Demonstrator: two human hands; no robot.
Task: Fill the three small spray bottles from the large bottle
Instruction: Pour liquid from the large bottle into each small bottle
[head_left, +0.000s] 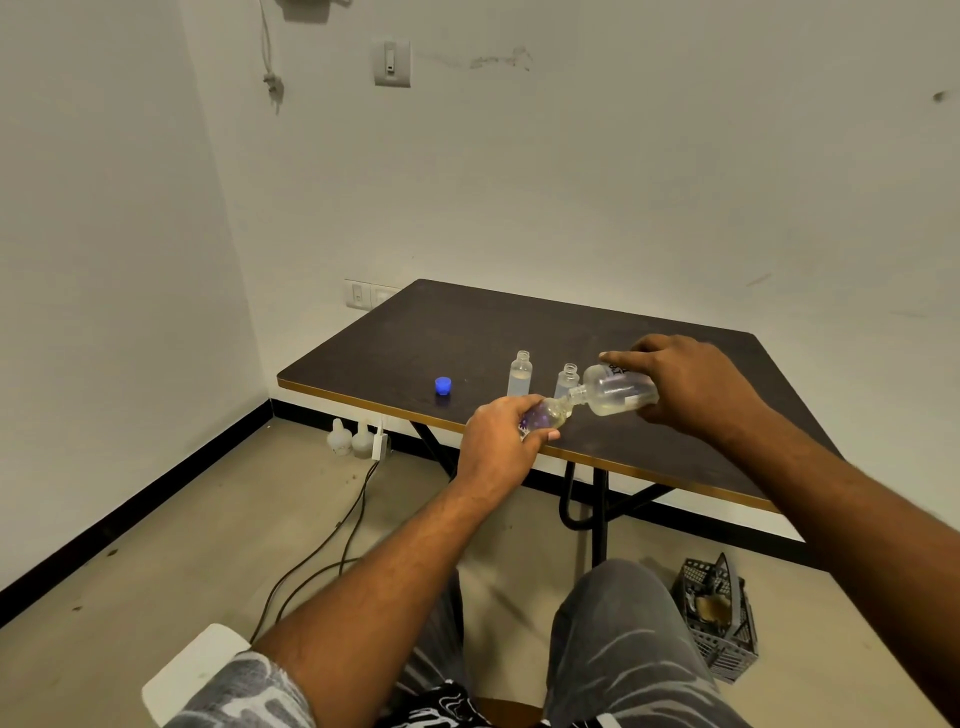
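Leave the blue cap (442, 386) lying alone toward the left of the dark table (395, 332), well apart from the pour. Next, the left hand (496, 441): wrapped around the third small bottle (550, 415), held over the near table edge and tilted with its mouth up and to the right. Grip firmly without squeezing, judging by the thin clear wall, and steady that tilt with the mouth just under the pouring neck. Mind the left standing bottle (520, 374) and the right standing bottle (568, 382), upright and uncapped just behind the pour, both seemingly already holding clear liquid, though with levels hard to read. Avoid clipping either with a knuckle or the big bottle's shoulder. Hold the large bottle (621, 397) tipped almost flat, neck touching or nearly touching the small mouth (cannot tell which), and pour in a thin stream, raising the base only slowly. Right hand (691, 387): closed over the large bottle's body from above, index finger stretched along its top; use that finger for fine control. Watch the level through the clear wall and right the large bottle early, below the neck, leaving room for the spray head. Expect any spill to run off the near edge.
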